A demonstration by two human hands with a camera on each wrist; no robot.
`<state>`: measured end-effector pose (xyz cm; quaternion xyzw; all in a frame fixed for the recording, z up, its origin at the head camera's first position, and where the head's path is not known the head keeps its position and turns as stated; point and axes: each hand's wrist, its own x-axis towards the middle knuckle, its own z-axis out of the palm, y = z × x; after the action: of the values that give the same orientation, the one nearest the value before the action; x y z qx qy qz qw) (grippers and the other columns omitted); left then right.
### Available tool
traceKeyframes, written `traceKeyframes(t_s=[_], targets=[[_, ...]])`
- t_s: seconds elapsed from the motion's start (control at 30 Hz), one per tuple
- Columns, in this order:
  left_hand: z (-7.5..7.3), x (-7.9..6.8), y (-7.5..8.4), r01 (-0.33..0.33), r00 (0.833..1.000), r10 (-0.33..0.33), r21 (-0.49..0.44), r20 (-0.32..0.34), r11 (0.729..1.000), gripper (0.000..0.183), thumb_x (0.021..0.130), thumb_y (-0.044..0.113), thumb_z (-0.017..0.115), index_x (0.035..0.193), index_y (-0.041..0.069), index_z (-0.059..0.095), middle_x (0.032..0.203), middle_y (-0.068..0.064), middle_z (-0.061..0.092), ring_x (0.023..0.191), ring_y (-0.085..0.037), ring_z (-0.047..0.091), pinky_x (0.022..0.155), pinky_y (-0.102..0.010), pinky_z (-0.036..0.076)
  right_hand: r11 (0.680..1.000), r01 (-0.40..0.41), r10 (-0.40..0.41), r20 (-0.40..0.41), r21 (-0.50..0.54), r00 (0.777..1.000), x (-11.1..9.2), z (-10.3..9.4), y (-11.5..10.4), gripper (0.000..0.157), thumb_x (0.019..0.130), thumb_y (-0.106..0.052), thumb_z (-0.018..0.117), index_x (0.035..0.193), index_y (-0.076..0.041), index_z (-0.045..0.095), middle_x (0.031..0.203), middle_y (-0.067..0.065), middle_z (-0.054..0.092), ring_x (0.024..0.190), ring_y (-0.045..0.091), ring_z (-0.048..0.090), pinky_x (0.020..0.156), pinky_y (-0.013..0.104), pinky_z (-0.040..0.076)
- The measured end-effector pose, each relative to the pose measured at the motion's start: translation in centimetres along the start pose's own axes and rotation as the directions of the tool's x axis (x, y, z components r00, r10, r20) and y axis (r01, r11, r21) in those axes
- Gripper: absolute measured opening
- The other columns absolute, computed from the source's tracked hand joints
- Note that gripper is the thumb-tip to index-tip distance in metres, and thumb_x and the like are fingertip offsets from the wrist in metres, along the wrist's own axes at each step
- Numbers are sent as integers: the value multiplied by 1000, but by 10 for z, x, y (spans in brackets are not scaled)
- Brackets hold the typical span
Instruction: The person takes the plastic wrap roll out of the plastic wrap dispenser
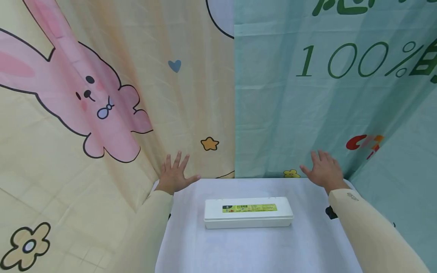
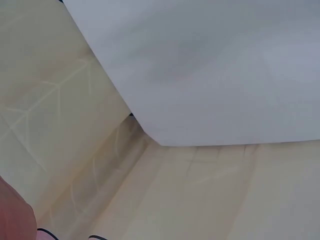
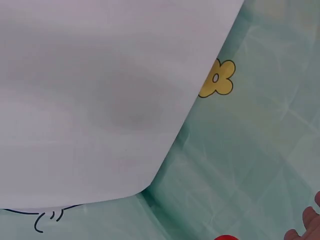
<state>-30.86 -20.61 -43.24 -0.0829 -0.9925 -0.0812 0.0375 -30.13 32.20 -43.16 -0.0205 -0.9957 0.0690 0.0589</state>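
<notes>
A long white lidded plastic box (image 1: 248,223) with a yellow-green label (image 1: 250,208) lies closed on the white-covered table (image 1: 252,250). My left hand (image 1: 175,176) is held out over the table's far left corner, fingers spread and holding nothing. Over the far right corner, my right hand (image 1: 322,170) reaches out the same way, its fingers straight and nothing in them. Both hands are well apart from the box. Only a sliver of the left hand (image 2: 15,215) enters the left wrist view. The right wrist view catches a few fingertips (image 3: 311,220) at its lower right.
Behind the table hang a cream curtain (image 1: 184,106) with a pink rabbit print and a green curtain (image 1: 273,106) with lettering. They meet near the middle and also line both sides. The table's far edge runs close to them.
</notes>
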Motion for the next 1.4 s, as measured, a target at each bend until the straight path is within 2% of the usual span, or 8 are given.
traceKeyframes(t_s=[0.17,0.4,0.6,0.9,1.13,1.27,1.4], targets=[[6,-1,-2,-11,1000,11,-18,-9,1000,104,87,76,57,165,18,19,173,-17,7,155,-55,-5,125,-75,3,1000,6,-6,9,-8,1000,1,5,-1,85,99,-44,58,155,11,23,158,39,18,145,59,19,123,73,19],[9,-3,2,10,1000,-9,-17,16,1000,106,86,77,58,165,19,18,173,-16,7,156,-54,-4,126,-73,4,1000,6,-5,24,-20,1000,3,9,-4,88,99,-46,57,156,10,21,159,39,18,147,58,18,123,72,19],[9,-8,5,20,999,-20,-31,26,999,106,86,75,61,165,20,18,173,-16,8,155,-56,1,125,-73,6,1000,24,-24,3,-10,1000,2,12,-5,89,98,-46,60,156,9,23,159,38,20,146,58,20,123,72,20],[22,-13,8,2,998,2,-68,61,998,108,85,77,60,166,21,15,173,-15,7,153,-59,1,123,-76,12,996,79,-78,-36,39,996,-4,27,-6,92,96,-50,63,157,7,24,158,37,23,143,57,26,118,74,28],[32,-14,13,8,996,2,-124,84,992,110,84,76,62,166,24,11,174,-13,7,154,-59,4,120,-79,17,983,119,-112,-56,142,992,-10,43,-26,95,94,-56,64,159,1,25,162,33,24,145,55,28,117,74,31],[40,-17,18,12,996,7,-214,88,977,111,83,75,65,166,27,9,174,-9,7,156,-54,5,120,-79,18,973,148,-136,-77,177,988,-15,52,-41,97,91,-56,68,160,-2,26,163,30,26,146,53,30,116,74,33],[55,-22,20,22,995,8,-291,100,957,114,80,77,66,166,32,5,175,-4,7,158,-49,6,121,-77,20,962,162,-151,-69,221,986,-24,61,-59,100,89,-57,70,161,-4,26,165,26,24,149,51,28,117,72,33]])
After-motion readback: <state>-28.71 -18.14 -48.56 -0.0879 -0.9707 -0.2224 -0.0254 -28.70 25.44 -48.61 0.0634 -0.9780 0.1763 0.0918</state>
